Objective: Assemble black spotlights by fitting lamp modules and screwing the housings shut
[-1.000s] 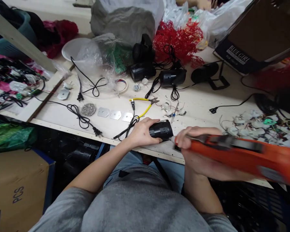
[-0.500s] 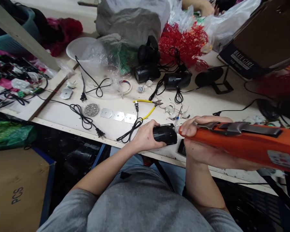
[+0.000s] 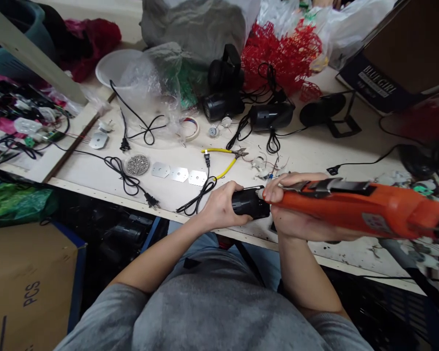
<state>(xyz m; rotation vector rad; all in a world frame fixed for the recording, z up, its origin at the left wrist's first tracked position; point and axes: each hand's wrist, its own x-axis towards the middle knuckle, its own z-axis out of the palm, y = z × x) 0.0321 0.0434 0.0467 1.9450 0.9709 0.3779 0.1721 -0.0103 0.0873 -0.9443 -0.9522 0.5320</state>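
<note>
My left hand (image 3: 225, 207) is wrapped round a black cylindrical housing (image 3: 249, 204) at the bench's front edge. My right hand (image 3: 283, 207) grips an orange power screwdriver (image 3: 336, 207) held level, its tip against the housing's right end. The bit's point itself is hidden by the housing. Just beyond the hands lie yellow-handled cutting pliers (image 3: 225, 168) and a black cord with a plug (image 3: 201, 195). Several flat metal plates (image 3: 179, 174) form a row left of them, beside a round dish of small screws (image 3: 137, 165).
Black lamp-like units (image 3: 270, 117) with cords stand at the back. A white bucket (image 3: 113, 68), a tape roll (image 3: 190, 129) and red netting (image 3: 278, 63) are also there. A dark box (image 3: 378, 87) is at the right. A brown carton (image 3: 29, 282) stands below the bench at left.
The screwdriver and my right hand have shifted slightly left, closer against the housing, and more of the tool's rear end shows. My left hand keeps its hold. The camera view has shifted slightly.
</note>
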